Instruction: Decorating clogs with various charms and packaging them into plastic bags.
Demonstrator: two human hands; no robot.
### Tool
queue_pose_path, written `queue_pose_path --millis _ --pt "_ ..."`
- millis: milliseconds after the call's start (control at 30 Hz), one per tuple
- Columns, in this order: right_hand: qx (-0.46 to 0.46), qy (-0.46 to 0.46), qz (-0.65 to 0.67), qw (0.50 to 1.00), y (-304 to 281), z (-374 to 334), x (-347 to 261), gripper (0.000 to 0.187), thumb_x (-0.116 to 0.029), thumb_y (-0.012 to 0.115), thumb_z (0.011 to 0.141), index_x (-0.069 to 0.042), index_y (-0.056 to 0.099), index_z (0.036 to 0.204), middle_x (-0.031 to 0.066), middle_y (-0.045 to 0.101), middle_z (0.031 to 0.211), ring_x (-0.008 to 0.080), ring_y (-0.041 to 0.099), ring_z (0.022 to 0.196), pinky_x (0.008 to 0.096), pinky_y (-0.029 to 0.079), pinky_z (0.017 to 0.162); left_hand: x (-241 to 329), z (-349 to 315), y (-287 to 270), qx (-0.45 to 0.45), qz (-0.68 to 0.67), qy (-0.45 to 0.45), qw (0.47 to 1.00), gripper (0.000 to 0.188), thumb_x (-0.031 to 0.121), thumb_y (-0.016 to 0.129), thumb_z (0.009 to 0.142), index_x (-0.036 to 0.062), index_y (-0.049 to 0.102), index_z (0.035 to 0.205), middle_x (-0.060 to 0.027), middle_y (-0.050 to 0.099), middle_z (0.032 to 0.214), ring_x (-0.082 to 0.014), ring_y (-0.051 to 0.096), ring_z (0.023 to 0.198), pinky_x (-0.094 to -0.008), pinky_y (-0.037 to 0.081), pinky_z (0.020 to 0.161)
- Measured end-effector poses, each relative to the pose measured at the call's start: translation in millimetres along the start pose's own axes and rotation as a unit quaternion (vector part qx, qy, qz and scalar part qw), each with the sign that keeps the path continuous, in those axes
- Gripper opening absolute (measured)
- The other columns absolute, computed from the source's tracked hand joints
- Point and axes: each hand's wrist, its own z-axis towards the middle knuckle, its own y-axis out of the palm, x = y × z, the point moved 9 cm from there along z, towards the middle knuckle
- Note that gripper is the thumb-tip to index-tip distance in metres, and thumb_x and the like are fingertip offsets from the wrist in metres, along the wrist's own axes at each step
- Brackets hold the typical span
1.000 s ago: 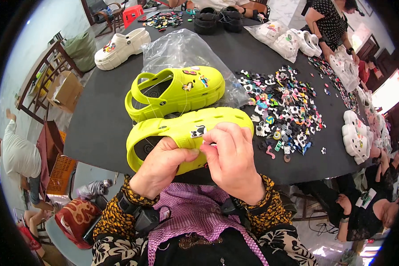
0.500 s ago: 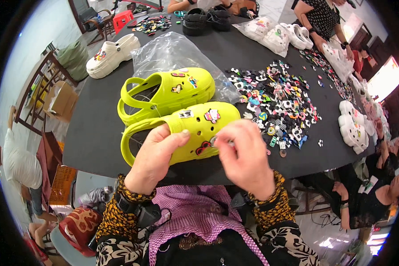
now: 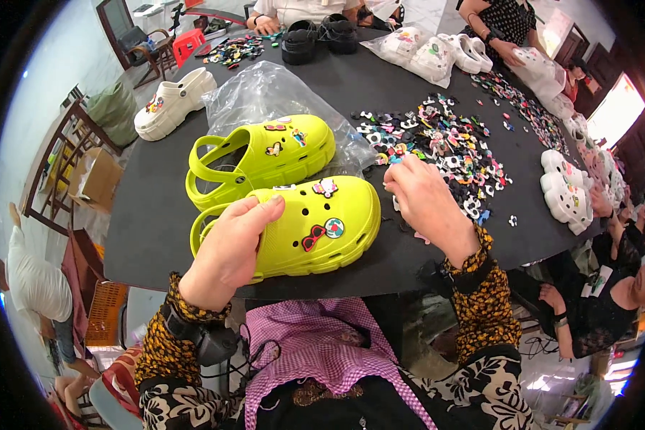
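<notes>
- Clog, lime-green [image 3: 315, 233], is held at the black table's [image 3: 150, 208] near edge, clamped by the left hand [image 3: 229, 251].
- Right hand [image 3: 426, 197] is curled, fingertips pinched over the charm pile [image 3: 444, 154]; whether a charm is held cannot be told.
- Shoe is best kept steady.

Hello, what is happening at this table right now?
A person holds a lime-green clog with the left hand; small charms already sit on its top. The right hand reaches into a heap of colourful charms on the black table. A second green clog lies behind, on a clear plastic bag.
</notes>
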Motion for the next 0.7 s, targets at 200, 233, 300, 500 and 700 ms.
queue_pose_path --millis 200,233,300,500,700 --pt "-0.032 -0.033 -0.081 0.996 -1 10 -2 0.011 -0.010 0.061 0.085 -0.006 0.061 0.095 0.0078 0.058 0.101 0.0271 0.056 0.096 0.0392 0.041 0.084 10 -10 8 -0.003 0.119 0.036 0.992 0.033 0.020 0.050 0.098 -0.0069 0.058 0.115 -0.0085 0.065 0.107 -0.0136 0.061 0.093 -0.0285 0.049 0.083" --pt "-0.034 -0.031 -0.090 0.995 -6 13 -4 0.012 -0.010 0.062 0.085 -0.006 0.062 0.096 0.0071 0.059 0.104 0.0266 0.056 0.099 0.0387 0.041 0.086 16 -13 7 -0.002 0.119 0.040 0.992 0.033 0.020 0.050 0.098 -0.0069 0.058 0.115 -0.0085 0.065 0.107 -0.0136 0.061 0.093 -0.0285 0.049 0.083" --pt "-0.046 -0.021 -0.097 0.994 -11 19 -4 0.013 -0.011 0.062 0.085 -0.005 0.063 0.096 0.0075 0.060 0.105 0.0265 0.056 0.100 0.0381 0.041 0.088 32 -21 6 -0.038 0.305 0.070 0.949 0.031 0.021 0.048 0.099 -0.0067 0.060 0.108 -0.0050 0.065 0.093 -0.0107 0.058 0.084 -0.0263 0.048 0.076" --pt "-0.023 -0.095 0.075 0.992 -17 62 -24 0.011 -0.012 0.057 0.086 -0.004 0.064 0.090 0.0134 0.064 0.090 0.0322 0.061 0.088 0.0418 0.046 0.079 119 -14 -18 0.135 0.463 0.359 0.800 0.032 0.023 0.053 0.095 -0.0080 0.062 0.093 -0.0131 0.058 0.068 -0.0125 0.055 0.068 -0.0311 0.046 0.063" --pt "-0.029 -0.099 0.156 0.982 0 113 -48 0.019 -0.009 0.056 0.086 0.002 0.066 0.097 0.0190 0.067 0.092 0.0345 0.065 0.088 0.0399 0.051 0.079 92 85 -60 0.154 0.514 0.112 0.836 0.035 0.028 0.055 0.095 -0.0053 0.066 0.094 -0.0050 0.064 0.079 -0.0124 0.055 0.063 -0.0303 0.046 0.059"
